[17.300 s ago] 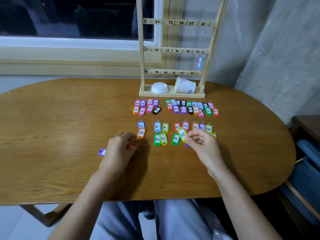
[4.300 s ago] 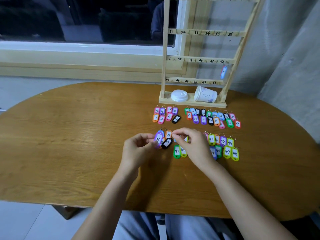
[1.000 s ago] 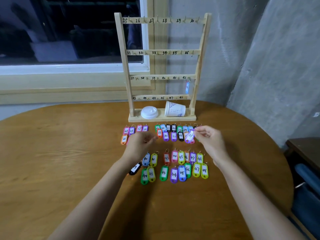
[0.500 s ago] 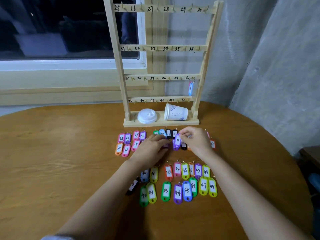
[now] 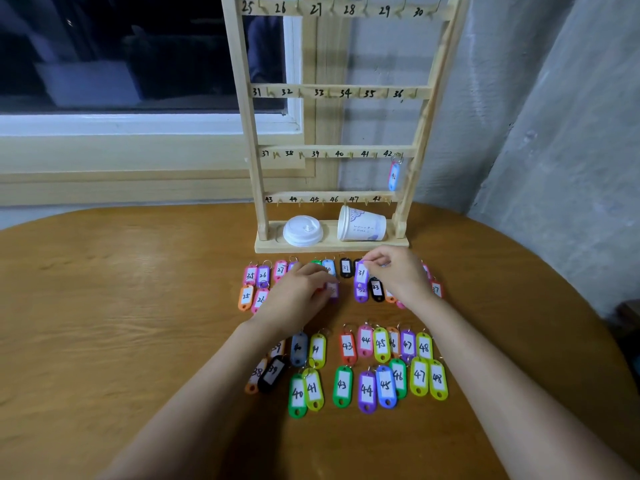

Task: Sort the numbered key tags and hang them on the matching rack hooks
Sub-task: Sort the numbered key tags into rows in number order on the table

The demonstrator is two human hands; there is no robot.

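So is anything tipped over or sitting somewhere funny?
Yes. The paper cup lies tipped on its side on the rack base, and the white lid sits off it, flat beside it. Nothing looks spilled.

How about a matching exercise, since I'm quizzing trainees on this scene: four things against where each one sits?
Things:
1. paper cup
2. white lid
3. tag 42
4. purple tag 31

Places:
A. pinched by the right hand
B. hanging from a hook on the rack
C. lying on its side on the rack base
D. lying flat on the rack base

Pairs: 1-C, 2-D, 3-B, 4-A.
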